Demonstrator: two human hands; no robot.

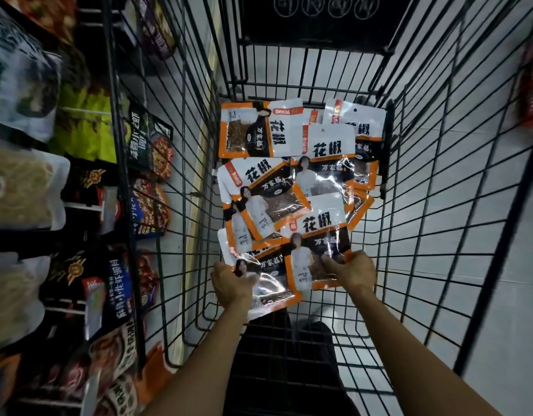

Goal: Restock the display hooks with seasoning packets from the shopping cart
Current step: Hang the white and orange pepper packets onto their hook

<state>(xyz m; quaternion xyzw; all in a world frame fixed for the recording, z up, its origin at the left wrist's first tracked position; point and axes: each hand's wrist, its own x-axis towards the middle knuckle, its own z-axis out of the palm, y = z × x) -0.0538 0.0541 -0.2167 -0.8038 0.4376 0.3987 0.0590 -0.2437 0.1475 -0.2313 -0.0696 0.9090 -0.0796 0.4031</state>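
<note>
Both arms reach down into the wire shopping cart (439,205), which fills the centre of the frame. On its mesh floor lies a loose, overlapping heap of orange, white and black peppercorn seasoning packets (328,163), spreading from the middle of the frame down toward the hands.

The left hand (232,285), at lower centre-left, has its fingers curled round the left edge of the lower-left packet (268,291), which lies partly under its neighbours. The right hand (354,271), just right of centre, pinches the lower right corner of the lower-centre packet (316,250); the fingertips themselves are tucked against the glossy film and hard to make out singly.

Both held packets run with their long axis roughly up and down the frame. The printed heading points toward the top of the frame, away from the fingers. On two packets higher in the heap, a small hang hole shows near that far edge. It seems each packet will need turning or re-gripping before a hook can meet the hole.

The display with its hanging packets (149,145) runs along the left edge of the frame, beyond the cart's left wall. The left hand is therefore the nearer one to it. No packet has left the cart, so the step looks like the pick-up.
</note>
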